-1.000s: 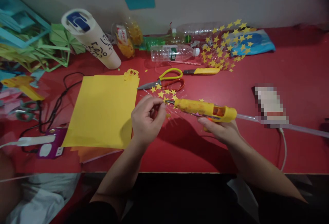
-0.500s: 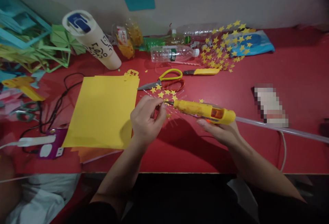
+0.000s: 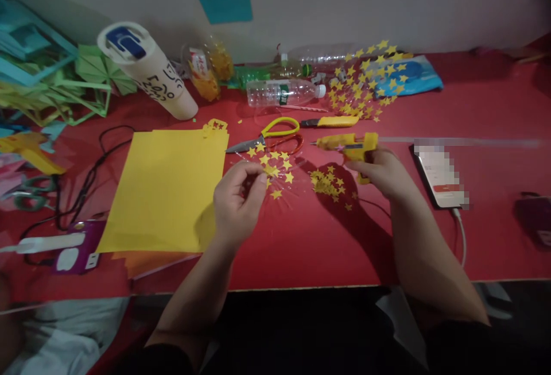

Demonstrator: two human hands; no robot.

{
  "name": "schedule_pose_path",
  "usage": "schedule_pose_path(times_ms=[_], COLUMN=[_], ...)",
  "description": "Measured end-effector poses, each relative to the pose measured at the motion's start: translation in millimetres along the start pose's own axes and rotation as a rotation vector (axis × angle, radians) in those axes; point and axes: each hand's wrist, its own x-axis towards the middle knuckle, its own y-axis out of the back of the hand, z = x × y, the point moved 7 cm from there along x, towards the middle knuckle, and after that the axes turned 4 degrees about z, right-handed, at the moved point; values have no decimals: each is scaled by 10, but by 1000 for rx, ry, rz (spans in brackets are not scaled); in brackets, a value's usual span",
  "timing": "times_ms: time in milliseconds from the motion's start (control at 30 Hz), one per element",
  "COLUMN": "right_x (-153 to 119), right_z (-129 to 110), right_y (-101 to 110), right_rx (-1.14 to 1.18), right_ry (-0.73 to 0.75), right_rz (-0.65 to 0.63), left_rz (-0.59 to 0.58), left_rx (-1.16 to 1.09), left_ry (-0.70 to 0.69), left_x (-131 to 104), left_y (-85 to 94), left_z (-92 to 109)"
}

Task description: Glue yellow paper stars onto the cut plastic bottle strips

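Beside the yellow paper sheet (image 3: 166,188), left hand (image 3: 236,203) pinches a star-studded clear piece (image 3: 275,169); right hand (image 3: 381,171) grips the glue gun (image 3: 346,145), nozzle aimed toward the sheet.

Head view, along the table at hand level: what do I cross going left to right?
Purple power strip → yellow paper sheet → left hand → loose yellow stars → right hand gripping the glue gun → phone.
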Motion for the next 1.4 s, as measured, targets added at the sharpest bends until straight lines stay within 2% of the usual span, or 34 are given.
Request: schedule_pose_path(times_ms=[167, 300, 400, 467, 567, 600, 667, 733, 833, 967, 1033, 1100, 1200, 1267, 1333, 1400], right_x=[133, 166, 160, 103, -154, -286, -593, -908, -1150, -1182, -1180, -1170, -1116, -1059, -1011, -978], right_z=[111, 82, 71, -26, -411, -577, -905, -1167, -1309, -1277, -1276, -1306, -1352, -1350, -1318, -1267], right_y=[-68, -118, -137, -109, -46, -76, -209, -329, -461, -529, -517, -473, -409, -398, -417, -458], right_rx=[-426, -588, -789, -892, -748, -614, -371, -287, -357, -445, -444, -412, -395, -419, -447, -469], right_ry=[49, 73, 84, 149, 401, 535, 820, 1094, 1313, 1399, 1414, 1401, 1341, 1292, 1269, 1269], right_rz=[26, 60, 37, 97, 294, 282, 128, 34, 41, 92, 96, 101, 102, 92, 71, 45], left_rz=[-78, -184, -242, -285, -367, -399, -455, -500, -544, -589, -594, -533, -311, -225, -239, -281], left_rx=[-84, -205, -270, -301, -354, -372, -408, -438, -449, -445, -421, -341, -66, 163, 328, 417], left_ry=[119, 235, 293, 325, 374, 398, 458, 511, 540, 545, 509, 411, 120, -118, -275, -349], left_x=[-5, -24, -39, -52, -77, -89, -114, -138, -158, -183, -177, -125, 3, 24, -13, -69], left_y=[-60, -124, -151, -174, -230, -253, -296, -330, -361, -402, -395, -318, -52, 73, 79, 13], left_z=[-24, -51, -69, -81, -84, -85, -87, -83, -63, -44, -35, -22, 60, 167, 219, 209])
